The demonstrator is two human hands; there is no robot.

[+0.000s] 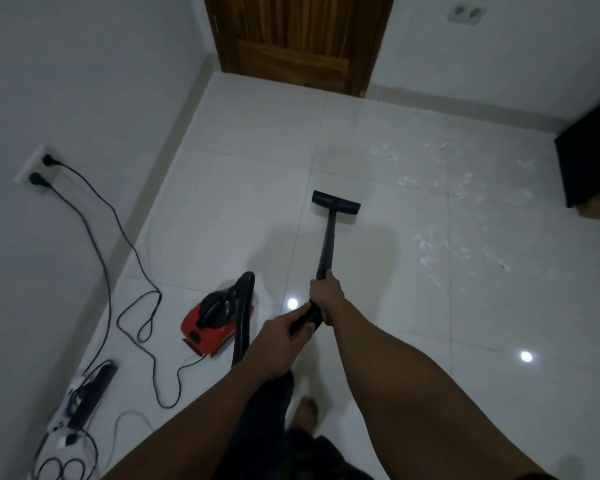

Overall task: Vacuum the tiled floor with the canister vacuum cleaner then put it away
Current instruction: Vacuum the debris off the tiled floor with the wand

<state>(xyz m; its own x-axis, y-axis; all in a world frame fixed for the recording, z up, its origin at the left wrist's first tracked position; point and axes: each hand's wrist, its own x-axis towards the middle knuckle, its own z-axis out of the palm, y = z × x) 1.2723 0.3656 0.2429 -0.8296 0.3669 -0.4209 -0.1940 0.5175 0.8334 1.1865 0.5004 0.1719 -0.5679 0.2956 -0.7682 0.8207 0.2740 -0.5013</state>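
Note:
A red and black canister vacuum [212,321] sits on the white tiled floor [243,161] at my lower left, its black hose [242,327] curving up toward my hands. Both hands grip the black wand [327,240]: my right hand [326,294] higher on the tube, my left hand [284,329] on the handle end below it. The flat black floor nozzle [335,201] rests on the tiles ahead of me. White paper scraps [461,209] lie scattered to the right of the nozzle, apart from it.
A black power cord [125,258] runs from a wall socket [35,166] on the left across the floor to the vacuum. More cables and a power strip [84,400] lie bottom left. A wooden door [298,36] stands ahead; dark furniture [593,161] at the right. My bare foot [305,415] is below.

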